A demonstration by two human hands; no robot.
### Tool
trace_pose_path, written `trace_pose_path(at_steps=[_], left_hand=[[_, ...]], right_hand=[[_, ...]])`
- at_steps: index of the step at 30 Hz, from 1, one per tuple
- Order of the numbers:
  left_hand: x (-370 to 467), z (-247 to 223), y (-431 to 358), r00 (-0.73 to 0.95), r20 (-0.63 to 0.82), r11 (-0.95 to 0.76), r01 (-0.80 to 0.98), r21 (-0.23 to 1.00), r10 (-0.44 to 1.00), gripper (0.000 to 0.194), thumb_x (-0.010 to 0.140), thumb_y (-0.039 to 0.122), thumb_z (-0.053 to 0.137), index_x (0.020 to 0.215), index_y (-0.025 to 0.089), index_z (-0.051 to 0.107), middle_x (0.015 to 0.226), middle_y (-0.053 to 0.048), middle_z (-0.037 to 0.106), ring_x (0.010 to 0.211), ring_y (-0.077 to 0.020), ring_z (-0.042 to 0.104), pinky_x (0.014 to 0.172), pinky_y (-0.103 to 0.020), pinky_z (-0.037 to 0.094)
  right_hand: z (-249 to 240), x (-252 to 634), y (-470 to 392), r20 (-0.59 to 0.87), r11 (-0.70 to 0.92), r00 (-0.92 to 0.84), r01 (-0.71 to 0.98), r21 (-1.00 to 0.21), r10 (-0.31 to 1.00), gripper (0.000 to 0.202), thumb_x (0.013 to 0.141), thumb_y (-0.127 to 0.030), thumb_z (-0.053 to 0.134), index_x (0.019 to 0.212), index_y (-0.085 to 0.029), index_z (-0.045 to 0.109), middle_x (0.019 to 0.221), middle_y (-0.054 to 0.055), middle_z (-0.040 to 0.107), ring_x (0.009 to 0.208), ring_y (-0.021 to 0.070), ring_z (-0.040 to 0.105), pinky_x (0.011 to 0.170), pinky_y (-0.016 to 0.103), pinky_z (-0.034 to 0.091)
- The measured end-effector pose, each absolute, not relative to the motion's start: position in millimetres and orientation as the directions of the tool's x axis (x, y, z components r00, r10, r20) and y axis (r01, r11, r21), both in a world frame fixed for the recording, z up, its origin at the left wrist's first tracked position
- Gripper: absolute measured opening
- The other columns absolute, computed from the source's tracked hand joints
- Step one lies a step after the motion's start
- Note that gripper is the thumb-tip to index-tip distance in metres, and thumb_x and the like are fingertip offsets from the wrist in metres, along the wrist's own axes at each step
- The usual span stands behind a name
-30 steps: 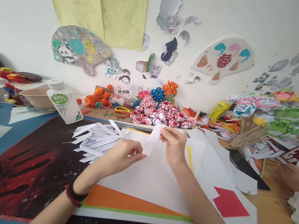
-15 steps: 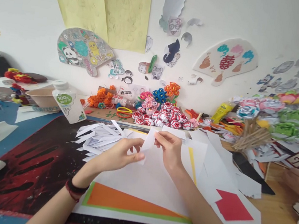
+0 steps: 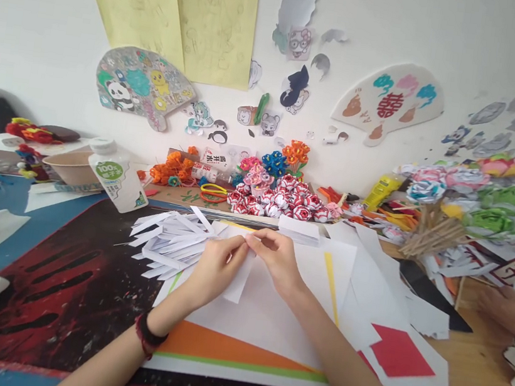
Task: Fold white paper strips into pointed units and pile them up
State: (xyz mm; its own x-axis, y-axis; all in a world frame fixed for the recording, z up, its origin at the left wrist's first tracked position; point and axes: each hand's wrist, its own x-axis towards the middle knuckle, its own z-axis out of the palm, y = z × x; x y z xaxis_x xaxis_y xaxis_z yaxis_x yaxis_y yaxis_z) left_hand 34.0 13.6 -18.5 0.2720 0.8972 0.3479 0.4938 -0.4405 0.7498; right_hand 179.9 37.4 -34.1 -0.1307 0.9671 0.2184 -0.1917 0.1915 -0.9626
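A small white piece of paper [image 3: 238,284] hangs from my fingers over larger white sheets [image 3: 285,320]. My left hand [image 3: 218,268] pinches its upper part, with thumb and fingers together. Close beside it, my right hand [image 3: 276,260] pinches the paper's top edge, and the fingertips of both hands nearly meet. To the left of my hands lies a heap of narrow white paper strips [image 3: 168,241]. Orange paper [image 3: 223,343] shows beneath the white sheets. Just behind my right hand rests a small stack of white paper [image 3: 300,230].
Red-and-white paper flowers [image 3: 284,203] line the back. A white bottle [image 3: 119,178] stands back left, near a brown bowl [image 3: 71,165]. Red paper [image 3: 400,351] lies at right. Another person's hand [image 3: 510,308] is at the far right edge. Large paper flowers [image 3: 501,212] rise back right.
My left hand has moved up and right to grip the paper near its top. My right hand has shifted slightly left, and the paper now hangs lower between them.
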Motion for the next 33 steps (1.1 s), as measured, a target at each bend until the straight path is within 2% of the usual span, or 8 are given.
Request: trace_pose_path(at_steps=[6, 10, 18, 21, 25, 28, 30, 33], left_hand=[[38.3, -21.7, 13.4, 0.287, 0.297, -0.406, 0.493, 0.769, 0.911, 0.037, 0.093, 0.033, 0.039, 0.063, 0.015, 0.051, 0.057, 0.003, 0.046, 0.056, -0.0102, 0.04, 0.055, -0.023, 0.03], [38.5, -18.1, 7.9, 0.371, 0.25, -0.413, 0.47, 0.78, 0.894, 0.04, 0.094, 0.031, 0.039, 0.061, 0.015, 0.056, 0.059, 0.0, 0.058, 0.056, -0.0113, 0.049, 0.059, -0.023, 0.036], [33.8, -2.7, 2.9, 0.491, 0.199, -0.444, 0.453, 0.773, 0.848, 0.038, 0.093, 0.025, 0.04, 0.066, 0.016, 0.065, 0.066, -0.001, 0.069, 0.06, -0.0123, 0.057, 0.059, -0.022, 0.04], [31.6, -4.1, 3.4, 0.484, 0.225, -0.481, 0.507, 0.716, 0.845, 0.035, 0.093, 0.021, 0.041, 0.066, 0.016, 0.064, 0.061, 0.0, 0.066, 0.057, -0.0119, 0.056, 0.056, -0.022, 0.038], [32.6, -16.1, 6.0, 0.341, 0.48, -0.559, 0.698, 0.448, 0.809, 0.024, 0.095, 0.028, 0.044, 0.086, 0.017, 0.063, 0.081, -0.005, 0.067, 0.077, -0.0182, 0.06, 0.071, -0.028, 0.043], [36.4, -27.8, 7.5, 0.36, 0.523, -0.561, 0.773, 0.296, 0.772, 0.029, 0.09, 0.04, 0.055, 0.107, 0.017, 0.058, 0.095, -0.008, 0.068, 0.089, -0.0244, 0.061, 0.076, -0.034, 0.045], [39.0, -33.5, 7.9, 0.364, 0.503, -0.544, 0.793, 0.275, 0.784, 0.031, 0.088, 0.039, 0.058, 0.11, 0.017, 0.056, 0.094, -0.009, 0.068, 0.087, -0.0251, 0.062, 0.074, -0.035, 0.046], [40.4, -34.9, 8.4, 0.318, 0.438, -0.499, 0.77, 0.398, 0.841, 0.027, 0.089, 0.037, 0.057, 0.108, 0.019, 0.058, 0.087, -0.005, 0.068, 0.074, -0.0207, 0.063, 0.066, -0.031, 0.046]], right_hand=[[-28.4, 189.9, 41.4, 0.247, 0.251, 0.044, -0.184, -0.95, 0.968, 0.016, 0.071, -0.03, 0.077, 0.069, -0.016, 0.072, 0.064, 0.001, 0.063, 0.06, 0.0122, 0.051, 0.059, 0.026, 0.041], [-25.1, 203.0, 52.8, 0.248, 0.314, 0.285, -0.217, -0.924, 0.926, 0.015, 0.068, -0.031, 0.077, 0.068, -0.016, 0.072, 0.063, 0.0, 0.062, 0.061, 0.0125, 0.051, 0.059, 0.027, 0.04], [-27.9, 210.0, 62.7, 0.208, 0.334, 0.394, -0.286, -0.898, 0.896, 0.019, 0.064, -0.031, 0.079, 0.069, -0.015, 0.071, 0.068, 0.002, 0.064, 0.065, 0.0146, 0.055, 0.064, 0.028, 0.043], [-29.5, 218.6, 68.2, 0.168, 0.377, 0.531, -0.314, -0.871, 0.831, 0.02, 0.061, -0.03, 0.08, 0.069, -0.015, 0.07, 0.07, 0.002, 0.066, 0.067, 0.0154, 0.057, 0.066, 0.029, 0.045], [-32.5, 212.6, 63.0, 0.245, 0.359, 0.466, -0.173, -0.917, 0.85, 0.022, 0.066, -0.035, 0.077, 0.064, -0.016, 0.066, 0.061, -0.001, 0.06, 0.058, 0.0129, 0.051, 0.056, 0.027, 0.04], [-35.9, 197.6, 52.6, 0.279, 0.32, 0.34, -0.07, -0.945, 0.898, 0.026, 0.071, -0.037, 0.074, 0.061, -0.017, 0.062, 0.054, -0.003, 0.054, 0.052, 0.0113, 0.046, 0.053, 0.025, 0.038], [-36.4, 190.7, 48.1, 0.263, 0.284, 0.266, -0.044, -0.958, 0.927, 0.028, 0.073, -0.04, 0.073, 0.06, -0.017, 0.061, 0.052, -0.003, 0.054, 0.052, 0.0115, 0.046, 0.053, 0.026, 0.039], [-32.4, 188.2, 46.3, 0.249, 0.263, 0.147, -0.09, -0.961, 0.957, 0.027, 0.074, -0.043, 0.071, 0.07, -0.017, 0.067, 0.063, 0.0, 0.061, 0.059, 0.0136, 0.053, 0.058, 0.026, 0.043]])
